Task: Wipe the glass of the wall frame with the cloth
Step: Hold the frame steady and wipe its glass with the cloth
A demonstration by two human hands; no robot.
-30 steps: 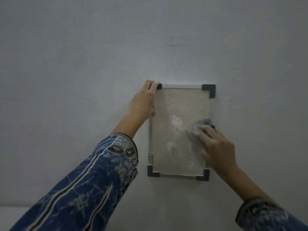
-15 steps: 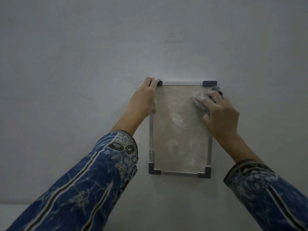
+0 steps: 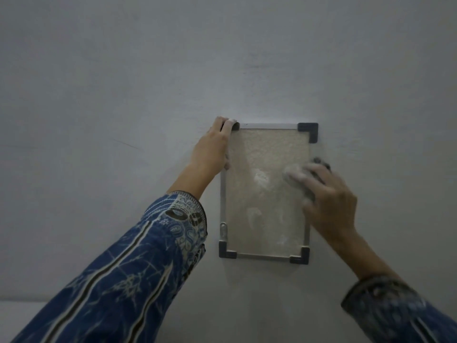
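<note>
A small upright wall frame [image 3: 307,132] with a silver rim and dark corner caps hangs on the pale wall. Its glass [image 3: 262,154] is beige and textured, with whitish smears near the middle and lower part. My left hand [image 3: 213,147] grips the frame's top left corner and left edge. My right hand [image 3: 326,196] presses a grey cloth [image 3: 291,179] flat against the glass at the right edge, about mid-height. The hand is blurred by motion and most of the cloth is hidden under its fingers.
The plain grey-white wall [image 3: 123,95] surrounds the frame on every side. A small metal clip [image 3: 223,230] sits on the frame's lower left edge. Blue patterned sleeves cover both forearms.
My right hand with the cloth went from mid-height up to the top right corner, then came back down the right side of the glass. My left hand stayed on the top left corner.
</note>
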